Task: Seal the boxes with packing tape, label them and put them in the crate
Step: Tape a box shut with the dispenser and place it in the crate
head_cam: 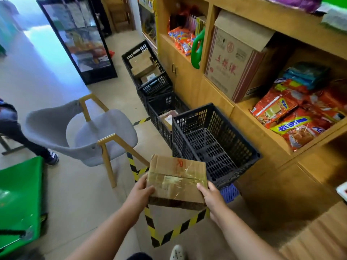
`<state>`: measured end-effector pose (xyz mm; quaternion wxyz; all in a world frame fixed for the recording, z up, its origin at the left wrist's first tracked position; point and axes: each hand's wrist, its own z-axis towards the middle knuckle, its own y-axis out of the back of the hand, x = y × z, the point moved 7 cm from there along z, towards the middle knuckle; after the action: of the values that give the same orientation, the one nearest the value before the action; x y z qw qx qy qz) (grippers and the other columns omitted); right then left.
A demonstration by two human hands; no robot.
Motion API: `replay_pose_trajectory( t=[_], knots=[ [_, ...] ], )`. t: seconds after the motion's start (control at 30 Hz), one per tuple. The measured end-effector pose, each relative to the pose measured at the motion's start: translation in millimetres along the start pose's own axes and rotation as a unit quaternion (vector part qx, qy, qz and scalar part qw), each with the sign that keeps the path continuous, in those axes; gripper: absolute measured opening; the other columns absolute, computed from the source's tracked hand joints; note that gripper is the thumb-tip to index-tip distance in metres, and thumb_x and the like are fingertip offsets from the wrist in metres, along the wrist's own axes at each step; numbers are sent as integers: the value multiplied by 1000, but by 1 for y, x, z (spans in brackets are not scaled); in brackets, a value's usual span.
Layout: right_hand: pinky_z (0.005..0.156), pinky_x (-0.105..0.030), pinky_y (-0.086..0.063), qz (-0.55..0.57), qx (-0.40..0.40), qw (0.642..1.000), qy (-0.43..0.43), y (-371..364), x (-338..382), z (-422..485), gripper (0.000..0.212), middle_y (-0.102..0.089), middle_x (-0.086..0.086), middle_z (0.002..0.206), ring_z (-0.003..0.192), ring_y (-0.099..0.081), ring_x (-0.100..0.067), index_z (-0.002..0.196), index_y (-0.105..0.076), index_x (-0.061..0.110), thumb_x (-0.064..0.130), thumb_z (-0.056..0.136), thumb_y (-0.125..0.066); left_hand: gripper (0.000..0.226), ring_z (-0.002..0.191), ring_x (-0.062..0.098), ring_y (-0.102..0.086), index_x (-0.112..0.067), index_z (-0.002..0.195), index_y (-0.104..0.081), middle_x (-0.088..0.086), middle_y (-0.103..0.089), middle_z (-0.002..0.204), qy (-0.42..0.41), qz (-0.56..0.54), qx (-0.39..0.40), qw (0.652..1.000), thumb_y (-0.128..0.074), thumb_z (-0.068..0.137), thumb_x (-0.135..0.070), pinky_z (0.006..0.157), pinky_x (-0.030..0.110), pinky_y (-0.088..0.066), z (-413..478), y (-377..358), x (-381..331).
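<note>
with the left hand (pixel 139 190) curled round the left edge of the taped cardboard box (pixel 176 177) and the right hand (pixel 212 197) round its right, holding it aloft just beside the black plastic crate (pixel 225 124). sealed along the top seam already, label unclear; yet to be set inside.

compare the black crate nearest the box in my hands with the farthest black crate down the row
Contents: the nearest crate shows only its bare mesh floor, while the farthest crate holds cardboard boxes.
Place: the nearest crate sits just beyond the held box; the farthest crate stands near the glass cabinet.
Both are black slotted plastic and stand along the wooden cupboards.
</note>
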<state>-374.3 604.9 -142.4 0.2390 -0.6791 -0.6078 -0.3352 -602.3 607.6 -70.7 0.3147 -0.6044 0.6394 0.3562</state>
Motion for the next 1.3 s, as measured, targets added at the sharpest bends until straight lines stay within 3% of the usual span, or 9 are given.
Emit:
replay_pose_trajectory(
  t=[0.13, 0.3, 0.43, 0.57, 0.73, 0.9, 1.0, 1.17, 1.3],
  knots=[
    [70, -32, -51, -4, -8, 1000, -10, -1, 28, 30, 39, -60, 0, 108, 95, -60, -19, 132, -46, 20, 32, 96, -53, 44, 90, 11, -59, -33, 111, -49, -7, -60, 101, 0, 3, 19, 1000, -44, 90, 6, 65, 20, -44, 41, -7, -25],
    [91, -43, -50, -6, -68, 997, -20, 2, 61, 82, 27, -58, 3, 102, 99, -58, -22, 122, -49, 21, 31, 96, -52, 45, 77, 4, -61, -33, 109, -52, -9, -65, 95, 8, 16, 68, 998, -45, 90, 7, 57, 13, -46, 121, -17, -53],
    [69, -33, -49, 7, -146, 989, -37, 0, 87, 114, 20, -57, 0, 96, 85, -56, -17, 113, -50, 18, 31, 97, -50, 47, 91, 9, -64, -36, 121, -47, -7, -64, 108, 16, 39, 131, 991, -50, 91, 0, 67, 15, -50, 185, -22, -80],
    [70, -32, -46, 34, -192, 979, -59, -11, 115, 143, 26, -56, -2, 102, 88, -55, -19, 117, -47, 18, 35, 97, -49, 50, 103, 15, -62, -40, 125, -51, -8, -63, 115, 17, 95, 185, 978, -50, 92, -3, 91, 34, -50, 251, -23, -112],
    [59, -28, -43, 86, -264, 958, -75, -16, 133, 173, 21, -52, 0, 97, 78, -51, -12, 113, -43, 23, 33, 96, -51, 56, 104, 9, -60, -48, 114, -53, -15, -64, 111, -4, 156, 250, 956, -47, 89, 2, 91, 33, -49, 320, -45, -148],
    [55, -28, -39, 159, -330, 923, -116, -4, 131, 202, 25, -52, -2, 91, 73, -50, -14, 111, -43, 14, 27, 94, -57, 53, 113, 19, -58, -34, 123, -50, -2, -62, 120, 1, 167, 295, 941, -45, 89, 7, 97, 48, -47, 370, -82, -154],
    [61, -32, -42, 183, -334, 914, -136, 10, 133, 227, 26, -51, -1, 88, 75, -51, -17, 110, -44, 11, 27, 94, -57, 47, 107, 23, -59, -21, 121, -45, 3, -61, 113, 17, 166, 296, 941, -43, 89, 13, 86, 40, -53, 399, -111, -160],
    [70, -34, -40, 174, -307, 921, -162, 41, 139, 281, 25, -53, -9, 105, 85, -52, -23, 114, -44, 10, 27, 97, -52, 48, 108, 23, -53, -23, 126, -49, 4, -54, 119, -8, 275, 303, 912, -43, 88, 6, 82, 30, -49, 455, -158, -163],
    [77, -32, -44, 165, -283, 922, -208, 52, 129, 330, 47, -52, -10, 129, 106, -54, -28, 135, -42, 11, 33, 95, -54, 53, 119, 28, -41, -22, 143, -35, 10, -36, 134, 8, 425, 249, 870, -45, 92, -14, 101, 36, -38, 504, -183, -159]
  ],
)
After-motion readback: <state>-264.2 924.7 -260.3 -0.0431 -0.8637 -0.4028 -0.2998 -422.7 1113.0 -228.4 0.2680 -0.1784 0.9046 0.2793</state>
